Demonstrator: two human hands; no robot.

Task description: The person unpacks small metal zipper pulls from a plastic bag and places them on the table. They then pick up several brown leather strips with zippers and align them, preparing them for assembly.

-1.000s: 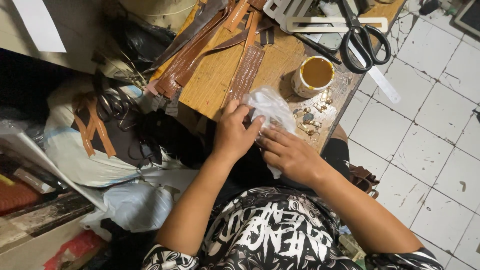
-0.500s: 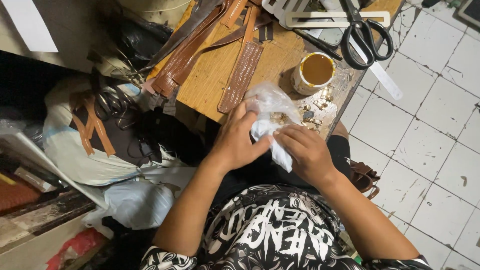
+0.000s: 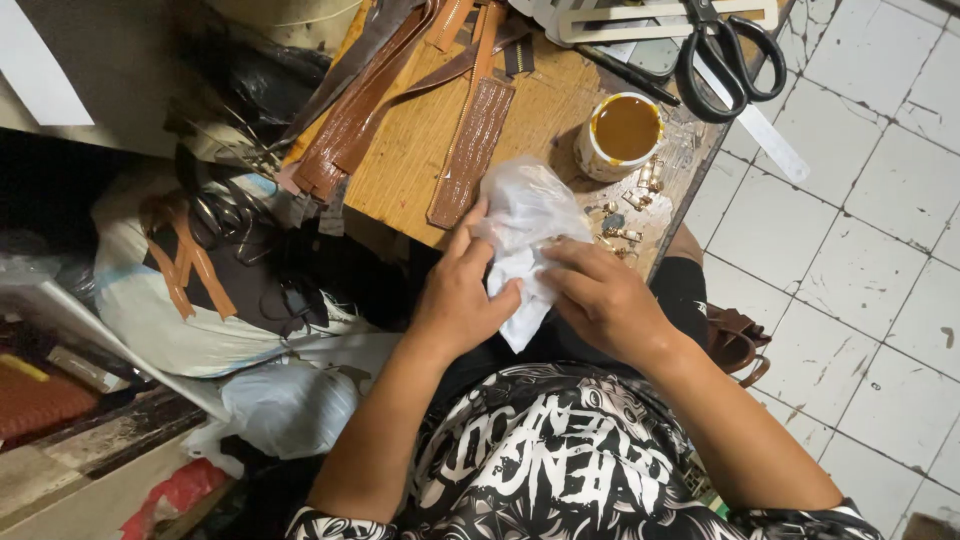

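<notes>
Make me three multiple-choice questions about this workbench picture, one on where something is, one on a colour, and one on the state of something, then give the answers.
1. Where do the large black-handled scissors lie?
A. at the far right end of the wooden table
B. on the tiled floor
C. in the person's lap

2. What colour is the liquid in the small round cup?
A. blue
B. amber brown
C. white

3. How is the crumpled clear plastic bag being handled?
A. lying untouched
B. held by both hands
C. hanging from a hook

Answers: 1 A, the scissors rest on the tabletop beyond the cup. 2 B, the cup's surface shows amber brown. 3 B, the left hand and right hand both grip the bag at the table's near edge.
</notes>
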